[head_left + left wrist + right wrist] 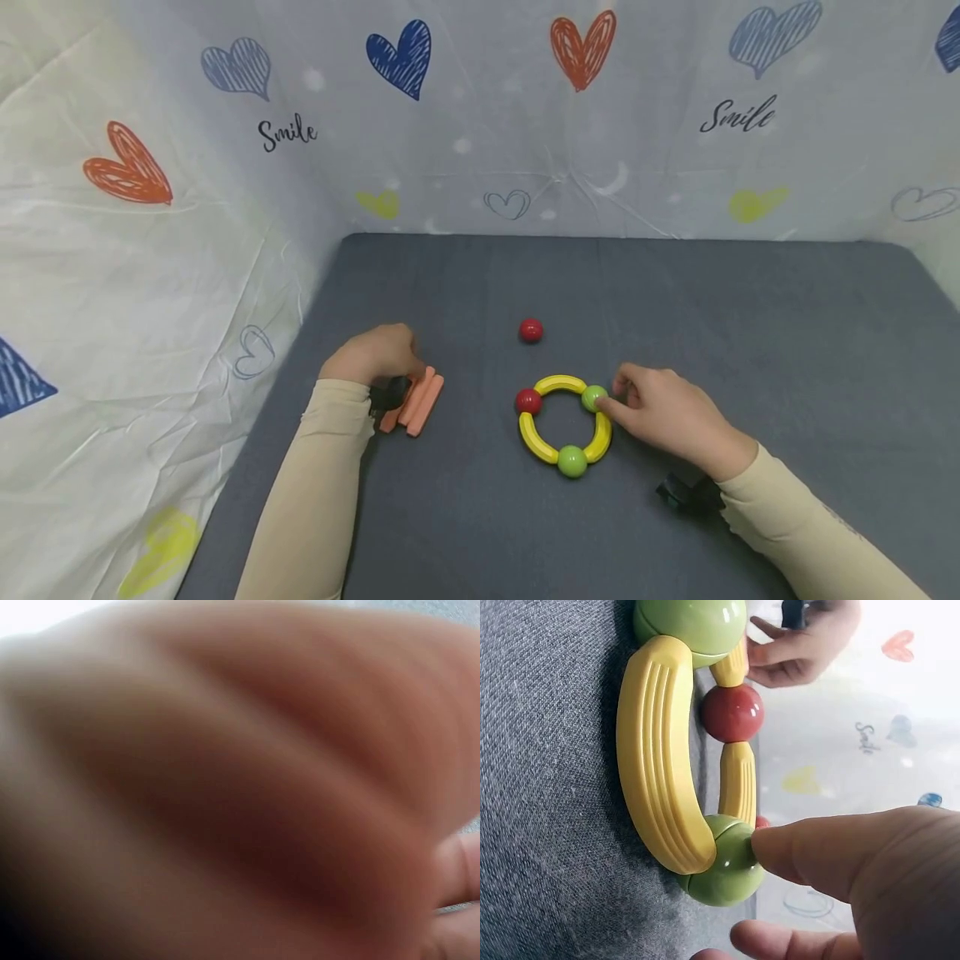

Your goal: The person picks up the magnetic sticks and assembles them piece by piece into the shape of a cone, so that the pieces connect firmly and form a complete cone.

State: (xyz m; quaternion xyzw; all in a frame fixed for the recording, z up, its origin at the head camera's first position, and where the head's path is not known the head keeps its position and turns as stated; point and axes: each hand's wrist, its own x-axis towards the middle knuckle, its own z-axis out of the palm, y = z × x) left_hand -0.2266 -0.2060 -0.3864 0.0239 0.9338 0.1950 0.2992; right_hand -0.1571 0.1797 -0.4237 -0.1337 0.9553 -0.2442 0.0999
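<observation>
Right now the right hand (667, 417) rests on the grey desk (750, 333) beside a toy ring (564, 425) made of yellow curved pieces with one red and two green balls. Its fingers (802, 851) are loosely curled, and one fingertip touches the green ball (594, 397) on the ring's right side; nothing is clamped. That ring lies flat near the middle of the desk, closer to the front edge. A loose red ball (531, 331) sits just behind it, apart from it. Toward the left edge, the left hand (375, 354) lies knuckles-up with curled fingers on the orange sticks (416, 402); whether it grips them cannot be told, since the left wrist view is only blur.
</observation>
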